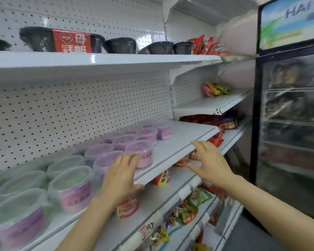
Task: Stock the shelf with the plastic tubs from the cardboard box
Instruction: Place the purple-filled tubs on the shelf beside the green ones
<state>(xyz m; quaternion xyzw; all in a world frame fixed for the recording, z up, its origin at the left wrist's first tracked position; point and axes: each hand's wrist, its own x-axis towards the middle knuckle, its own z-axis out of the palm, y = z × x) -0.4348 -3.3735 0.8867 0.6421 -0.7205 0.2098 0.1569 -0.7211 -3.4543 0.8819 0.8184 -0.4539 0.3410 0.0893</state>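
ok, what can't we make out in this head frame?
- Cardboard box: not in the head view at all.
- Near plastic tubs: motion blur; labels unreadable.
- Tub behind the left hand: front hidden by fingers.
- Packets under the right hand: partly covered.
- Fridge contents: glare and blur on glass.

Lidded tubs (pixel 143 156) upright on shelf (pixel 179 140)
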